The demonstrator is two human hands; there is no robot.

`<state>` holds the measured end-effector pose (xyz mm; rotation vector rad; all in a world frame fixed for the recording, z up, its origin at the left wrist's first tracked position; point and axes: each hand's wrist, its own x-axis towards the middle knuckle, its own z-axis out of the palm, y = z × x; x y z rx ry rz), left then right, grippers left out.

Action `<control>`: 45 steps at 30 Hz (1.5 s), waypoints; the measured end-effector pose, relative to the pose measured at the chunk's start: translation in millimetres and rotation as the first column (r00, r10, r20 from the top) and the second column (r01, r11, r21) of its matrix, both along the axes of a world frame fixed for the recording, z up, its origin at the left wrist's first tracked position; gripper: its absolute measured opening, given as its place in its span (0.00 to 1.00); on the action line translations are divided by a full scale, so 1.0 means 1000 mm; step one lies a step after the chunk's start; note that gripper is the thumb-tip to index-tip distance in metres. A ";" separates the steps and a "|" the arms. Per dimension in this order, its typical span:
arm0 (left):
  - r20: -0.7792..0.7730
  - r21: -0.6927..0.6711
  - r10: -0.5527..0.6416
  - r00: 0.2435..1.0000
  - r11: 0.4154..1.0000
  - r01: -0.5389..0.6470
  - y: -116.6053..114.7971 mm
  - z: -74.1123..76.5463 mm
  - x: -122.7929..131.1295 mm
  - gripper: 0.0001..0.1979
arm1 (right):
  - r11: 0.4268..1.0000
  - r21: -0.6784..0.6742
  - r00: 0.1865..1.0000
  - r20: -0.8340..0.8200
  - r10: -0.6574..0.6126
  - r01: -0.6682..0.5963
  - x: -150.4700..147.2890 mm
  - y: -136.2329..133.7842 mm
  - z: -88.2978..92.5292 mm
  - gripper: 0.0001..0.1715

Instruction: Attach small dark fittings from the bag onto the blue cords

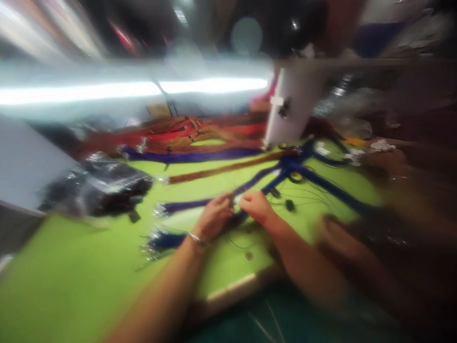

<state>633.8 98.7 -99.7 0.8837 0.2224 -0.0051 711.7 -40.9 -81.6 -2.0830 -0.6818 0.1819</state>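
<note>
My left hand (214,216), with a bracelet at the wrist, is closed, its fingertips pinched together over the bundles of blue wire. Close beside it my right hand (256,206) is closed too, thumb and forefinger meeting my left fingertips. A small white piece (237,202) shows between them, too blurred to name. Under and around both hands run a purple-blue wire bundle (183,206) and a dark blue wire bundle (167,240), their shiny ends pointing left. A black connector (290,205) lies on thin wires to the right of my right hand.
The green tabletop (71,271) carries a brown wire bundle (221,170), a purple wire bundle (200,155) and red and orange wires (185,128) further back. Clear bags with dark parts (114,186) lie left. A tape roll (296,177) sits right, before an upright panel (291,107).
</note>
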 end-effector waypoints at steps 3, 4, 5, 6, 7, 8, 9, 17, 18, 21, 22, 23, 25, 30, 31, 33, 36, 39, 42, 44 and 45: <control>0.019 0.003 0.007 1.000 1.000 -0.007 0.001 -0.003 0.000 0.19 | 1.000 -0.021 1.000 0.013 0.003 -0.002 0.000 0.000 0.000 0.15; 0.026 0.004 0.009 1.000 1.000 -0.009 0.001 -0.004 0.000 0.19 | 1.000 -0.028 1.000 0.016 0.003 -0.003 0.000 0.000 0.000 0.15; 0.032 0.005 0.011 0.999 1.000 -0.011 0.001 -0.004 0.000 0.19 | 0.999 -0.035 1.000 0.020 0.004 -0.003 0.000 0.000 0.000 0.15; 0.038 0.010 0.015 0.999 1.000 -0.016 0.001 -0.005 -0.001 0.19 | 0.999 -0.041 1.000 0.024 0.005 -0.004 0.000 0.000 0.000 0.15; 0.044 0.019 0.025 0.999 0.999 -0.026 0.000 -0.005 -0.001 0.19 | 0.999 -0.046 1.000 0.027 0.006 -0.005 0.000 0.000 0.000 0.15; 0.052 0.038 0.041 0.998 0.998 -0.043 -0.001 -0.004 -0.001 0.19 | 0.999 -0.047 1.000 0.028 0.008 -0.006 0.000 0.000 0.000 0.15; 0.061 0.066 0.058 0.996 0.996 -0.062 -0.002 -0.004 -0.001 0.19 | 0.999 -0.042 1.000 0.024 0.009 -0.008 0.000 0.000 0.001 0.15; 0.053 0.165 0.106 0.993 0.980 -0.113 -0.013 0.011 -0.004 0.19 | 0.982 0.179 0.931 -0.343 0.122 -0.063 -0.003 0.001 0.010 0.12; 0.032 0.141 0.102 0.994 0.984 -0.105 -0.013 0.012 -0.005 0.19 | 0.984 0.176 0.915 -0.390 0.102 -0.035 -0.003 0.001 0.010 0.11; 0.002 0.070 0.094 0.996 0.993 -0.094 -0.011 0.016 -0.005 0.18 | 0.980 0.196 0.943 -0.332 0.034 0.034 -0.003 0.002 0.009 0.09; 0.005 0.047 0.094 0.996 0.994 -0.094 -0.010 0.016 -0.005 0.18 | 0.974 0.220 0.966 -0.259 0.008 0.051 -0.003 0.002 0.008 0.08; 0.010 0.024 0.094 0.995 0.995 -0.095 -0.009 0.016 -0.004 0.17 | 0.968 0.242 0.984 -0.179 -0.020 0.064 -0.003 0.002 0.008 0.07; 0.018 -0.015 0.103 0.995 0.995 -0.103 -0.008 0.015 -0.004 0.16 | 0.966 0.253 0.998 -0.034 -0.054 0.061 -0.006 0.002 0.006 0.06; 0.008 -0.035 0.127 0.992 0.991 -0.126 -0.006 0.017 -0.005 0.16 | 0.977 0.211 0.990 0.137 -0.039 0.009 -0.015 0.002 0.008 0.08; 0.007 -0.029 0.132 0.991 0.991 -0.131 -0.005 0.019 -0.006 0.16 | 0.975 0.221 0.992 0.124 -0.037 0.009 -0.016 0.003 0.011 0.09; 0.008 -0.012 0.150 0.989 0.989 -0.150 -0.002 0.022 -0.010 0.17 | 0.973 0.232 0.998 0.066 -0.015 -0.001 -0.016 0.007 0.019 0.09; 0.017 -0.009 0.206 0.978 0.978 -0.206 0.009 0.029 -0.020 0.17 | 0.979 0.192 0.996 -0.038 0.081 -0.072 -0.015 0.019 0.038 0.10; 0.031 -0.038 0.284 0.958 0.958 -0.283 0.025 0.033 -0.032 0.18 | 0.977 0.149 0.970 -0.168 0.176 -0.151 -0.017 0.039 0.054 0.10; 0.050 -0.060 0.345 0.937 0.938 -0.342 0.042 0.034 -0.046 0.17 | 0.970 0.120 0.937 -0.259 0.236 -0.212 -0.022 0.063 0.060 0.10; 0.056 -0.067 0.375 0.925 0.926 -0.372 0.052 0.033 -0.053 0.17 | 0.960 0.108 0.927 -0.251 0.277 -0.258 -0.025 0.078 0.059 0.10; 0.057 -0.069 0.389 0.920 0.920 -0.385 0.056 0.033 -0.056 0.16 | 0.953 0.114 0.928 -0.224 0.298 -0.279 -0.026 0.084 0.057 0.09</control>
